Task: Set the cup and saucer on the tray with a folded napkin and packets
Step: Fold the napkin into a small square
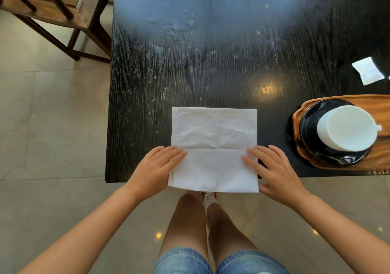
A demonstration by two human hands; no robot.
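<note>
Both bare forearms rise from the bottom corners of the frame and converge toward lower centre. The left hand (155,167) lies palm down, fingers together and extended, pointing up and right, thumb tucked out of sight. The right hand (274,171) mirrors it, fingers slightly spread, pointing up and left. Bare legs in denim shorts stand at bottom centre between the arms.

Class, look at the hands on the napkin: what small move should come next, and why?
Probably fold the napkin over along its middle crease. It lies flat on the table, the left hand and right hand resting at its sides. The cup and saucer are already on the tray.
</note>
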